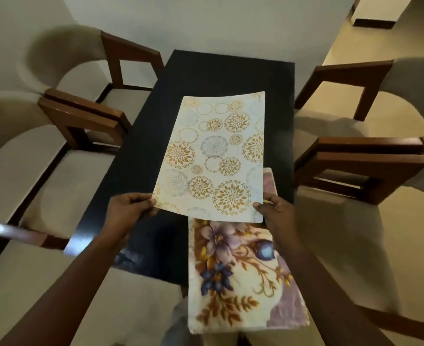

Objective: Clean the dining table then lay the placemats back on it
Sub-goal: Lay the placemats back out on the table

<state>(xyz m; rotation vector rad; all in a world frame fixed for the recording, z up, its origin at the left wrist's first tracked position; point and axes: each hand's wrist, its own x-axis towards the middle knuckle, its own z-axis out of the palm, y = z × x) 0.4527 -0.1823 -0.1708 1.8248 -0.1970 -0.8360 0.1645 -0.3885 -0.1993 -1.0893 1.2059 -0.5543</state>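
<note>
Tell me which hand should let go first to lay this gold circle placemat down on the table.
Probably the left hand. It only pinches the near left corner of the gold circle placemat. The right hand grips the near right corner and seems to hold the floral placemat underneath too, so it should stay put.

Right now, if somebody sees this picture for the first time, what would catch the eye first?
First the pale placemat with gold and grey circles, held over the middle of the dark dining table by the left hand and right hand, each in a grip on a near corner. Below it, a floral placemat with purple and blue flowers overhangs the table's near edge. Wooden-armed chairs stand on both sides.
</note>
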